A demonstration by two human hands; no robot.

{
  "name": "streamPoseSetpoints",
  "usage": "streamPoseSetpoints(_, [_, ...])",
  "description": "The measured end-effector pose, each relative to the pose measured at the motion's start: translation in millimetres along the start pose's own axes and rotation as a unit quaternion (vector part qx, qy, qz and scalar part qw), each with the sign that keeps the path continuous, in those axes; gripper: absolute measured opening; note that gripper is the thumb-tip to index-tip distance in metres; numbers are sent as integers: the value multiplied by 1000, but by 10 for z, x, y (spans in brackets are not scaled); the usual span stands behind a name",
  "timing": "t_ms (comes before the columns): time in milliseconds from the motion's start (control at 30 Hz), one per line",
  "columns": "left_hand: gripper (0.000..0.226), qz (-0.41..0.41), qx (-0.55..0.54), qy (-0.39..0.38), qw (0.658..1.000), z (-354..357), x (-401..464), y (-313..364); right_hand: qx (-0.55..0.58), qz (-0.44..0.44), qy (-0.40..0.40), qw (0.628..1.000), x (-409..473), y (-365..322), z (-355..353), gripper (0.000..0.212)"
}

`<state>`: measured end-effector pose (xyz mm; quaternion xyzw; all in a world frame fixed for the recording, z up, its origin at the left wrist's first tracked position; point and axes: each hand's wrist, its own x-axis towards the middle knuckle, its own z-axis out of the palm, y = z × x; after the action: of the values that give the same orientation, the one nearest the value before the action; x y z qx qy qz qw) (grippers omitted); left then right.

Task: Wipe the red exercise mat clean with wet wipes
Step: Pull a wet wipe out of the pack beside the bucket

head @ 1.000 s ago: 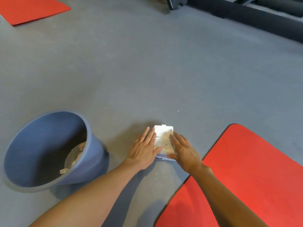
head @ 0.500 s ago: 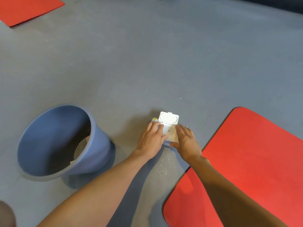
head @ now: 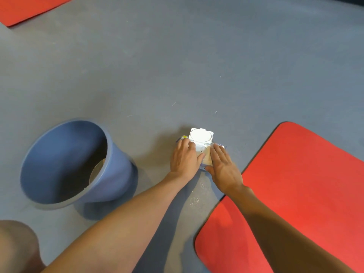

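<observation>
A pack of wet wipes point(head: 201, 149) lies on the grey floor point(head: 177, 66), just off the far left corner of the red exercise mat point(head: 295, 184), near it but not touching. Its white flip lid point(head: 201, 135) stands open, tilted up and away from the person, so the oval inside of the lid faces the camera. Both hands lie on the pack. The left hand point(head: 185, 159) rests on the pack's left side with its fingers mostly straight and flat, the thumb reaching in toward the opening below the lid; it presses rather than clasps. The right hand point(head: 223, 166) lies palm down on the pack's right side, fingers extended and close together, the thumb along the near edge of the pack; it too is flat on the pack and not curled round it. Whether either thumb is pinching a wipe cannot be told, since the opening is partly hidden between the hands. The red exercise mat spreads from the pack toward the near right corner of the view, and the right forearm crosses over its near left edge. To the left of the hands a blue bucket point(head: 110, 174) stands on the floor, tilted toward the camera by the wide lens. A second red mat point(head: 25, 8) lies at the far left corner of the floor, well apart from everything else.
</observation>
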<state>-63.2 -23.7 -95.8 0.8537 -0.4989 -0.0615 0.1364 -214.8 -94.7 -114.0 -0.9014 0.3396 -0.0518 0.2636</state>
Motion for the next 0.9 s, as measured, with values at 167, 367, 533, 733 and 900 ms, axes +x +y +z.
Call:
streamPoseSetpoints(167, [53, -77, -86, 10, 993, -27, -18, 50, -13, -1, -25, 1000, -34, 30, 2, 86])
streamPoseSetpoints(367, [55, -100, -83, 1, 992, -68, 24, 96, -43, 3, -57, 997, -8, 33, -55, 87])
streamPoseSetpoints(533, [57, -72, 19, -10, 997, -103, 99, 163, -46, 14, -72, 996, 19, 25, -66, 84])
streamPoseSetpoints(733, [31, -59, 84, 8, 995, -73, 80, 279, -50, 19, -75, 996, 29, 24, -59, 81])
streamPoseSetpoints(900, [12, -68, 91, 18, 993, 54, 86, 304, -19, -3, -18, 1000, 61, -9, 13, 70])
